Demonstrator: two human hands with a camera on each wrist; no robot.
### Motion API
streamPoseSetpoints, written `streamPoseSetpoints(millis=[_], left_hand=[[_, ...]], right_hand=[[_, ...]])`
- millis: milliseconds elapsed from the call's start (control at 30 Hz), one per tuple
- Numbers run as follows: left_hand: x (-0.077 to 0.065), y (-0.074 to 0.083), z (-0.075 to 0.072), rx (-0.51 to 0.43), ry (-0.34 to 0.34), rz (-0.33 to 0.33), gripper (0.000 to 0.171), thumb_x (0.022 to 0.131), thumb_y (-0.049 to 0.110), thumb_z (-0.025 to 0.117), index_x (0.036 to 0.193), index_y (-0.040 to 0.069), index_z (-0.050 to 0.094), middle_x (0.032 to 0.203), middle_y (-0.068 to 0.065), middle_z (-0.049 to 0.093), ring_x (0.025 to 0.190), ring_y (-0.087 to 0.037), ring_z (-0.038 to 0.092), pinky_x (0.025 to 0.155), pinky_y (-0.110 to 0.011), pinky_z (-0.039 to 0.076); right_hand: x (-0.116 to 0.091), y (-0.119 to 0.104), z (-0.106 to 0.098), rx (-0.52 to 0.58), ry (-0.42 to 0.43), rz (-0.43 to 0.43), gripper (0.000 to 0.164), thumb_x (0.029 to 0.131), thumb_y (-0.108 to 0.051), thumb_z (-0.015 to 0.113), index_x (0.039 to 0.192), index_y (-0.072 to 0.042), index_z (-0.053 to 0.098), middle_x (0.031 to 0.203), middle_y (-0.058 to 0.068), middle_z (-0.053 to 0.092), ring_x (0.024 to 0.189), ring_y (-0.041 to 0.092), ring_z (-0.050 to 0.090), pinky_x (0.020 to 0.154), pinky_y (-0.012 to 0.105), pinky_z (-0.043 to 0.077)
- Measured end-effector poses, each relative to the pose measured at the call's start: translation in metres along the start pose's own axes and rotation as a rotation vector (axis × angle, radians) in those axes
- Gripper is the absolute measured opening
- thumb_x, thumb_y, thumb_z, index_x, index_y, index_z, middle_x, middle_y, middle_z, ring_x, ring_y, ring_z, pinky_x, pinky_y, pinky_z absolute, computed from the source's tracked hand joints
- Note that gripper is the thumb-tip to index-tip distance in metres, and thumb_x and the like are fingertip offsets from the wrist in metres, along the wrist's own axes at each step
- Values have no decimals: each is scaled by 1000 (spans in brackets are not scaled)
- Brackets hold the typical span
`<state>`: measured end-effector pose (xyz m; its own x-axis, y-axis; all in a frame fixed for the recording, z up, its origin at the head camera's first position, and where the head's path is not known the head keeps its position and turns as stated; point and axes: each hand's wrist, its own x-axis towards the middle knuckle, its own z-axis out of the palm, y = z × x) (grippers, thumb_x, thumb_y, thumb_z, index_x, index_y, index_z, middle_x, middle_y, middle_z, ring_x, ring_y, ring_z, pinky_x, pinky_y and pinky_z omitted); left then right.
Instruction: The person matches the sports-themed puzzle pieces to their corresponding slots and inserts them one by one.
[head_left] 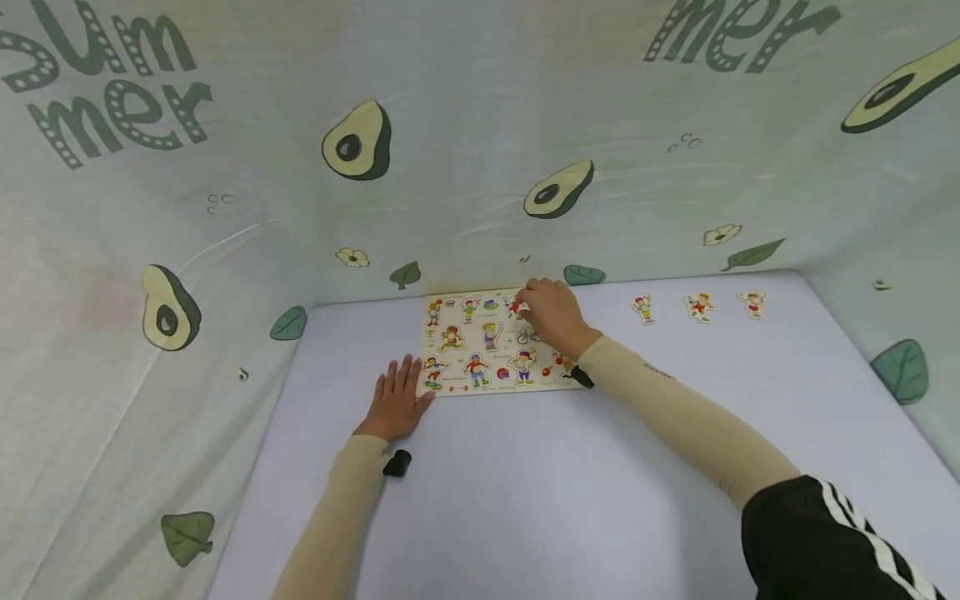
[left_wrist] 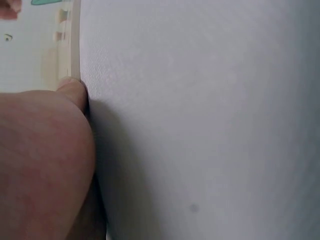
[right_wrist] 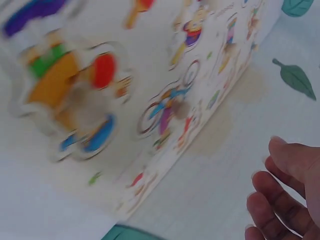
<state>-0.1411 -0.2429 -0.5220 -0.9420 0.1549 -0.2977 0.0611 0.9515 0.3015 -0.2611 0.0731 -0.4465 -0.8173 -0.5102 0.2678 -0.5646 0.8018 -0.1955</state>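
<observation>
A pale wooden puzzle board (head_left: 457, 389) with cartoon sports figures lies on the table, small round knobs showing on several pieces in the right wrist view. My left hand (head_left: 393, 404) lies flat at the board's left side, fingers straight, its thumb (left_wrist: 73, 90) touching the near edge. Over the board's upper right, my right hand (head_left: 551, 312) has its fingertips close to a red figure piece (head_left: 513, 306). In the right wrist view its fingers (right_wrist: 270, 197) are loosely bent, with nothing visible between them and the thumb. A cyclist piece (right_wrist: 167, 112) sits in its slot there.
Three loose figure pieces lie right of the board: one (head_left: 642, 309) nearest it, a red-and-yellow one (head_left: 699, 307) and another (head_left: 752, 304) farther out. A cloth (head_left: 465, 208) printed with avocados and leaves rises behind the white table (head_left: 510, 500).
</observation>
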Motion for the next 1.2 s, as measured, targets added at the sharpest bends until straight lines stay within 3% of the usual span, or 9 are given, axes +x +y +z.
streamPoseSetpoints(millis=[167, 667, 1200], left_hand=[[2, -2, 2, -4, 5, 0, 77, 114, 43, 41, 169, 1, 7, 177, -22, -1, 162, -47, -7, 129, -63, 2], [-2, 2, -2, 2, 1, -1, 77, 114, 41, 40, 169, 0, 6, 176, -23, -2, 162, -47, -7, 129, -63, 1], [-3, 4, -3, -13, 2, 8, 76, 114, 39, 40, 168, -2, 5, 176, -25, -3, 161, -49, -8, 128, -64, -1]], right_hand=[[-22, 24, -6, 22, 17, 63, 24, 95, -12, 81, 117, -3, 77, 110, 13, 73, 106, 33, 69, 100, 50, 53], [-68, 100, -18, 19, 90, 205, 20, 94, -4, 80, 112, 3, 76, 108, 21, 74, 102, 42, 69, 88, 56, 54], [-97, 141, -19, 27, 28, 294, 27, 91, -1, 80, 116, 7, 74, 108, 27, 72, 97, 46, 68, 78, 58, 55]])
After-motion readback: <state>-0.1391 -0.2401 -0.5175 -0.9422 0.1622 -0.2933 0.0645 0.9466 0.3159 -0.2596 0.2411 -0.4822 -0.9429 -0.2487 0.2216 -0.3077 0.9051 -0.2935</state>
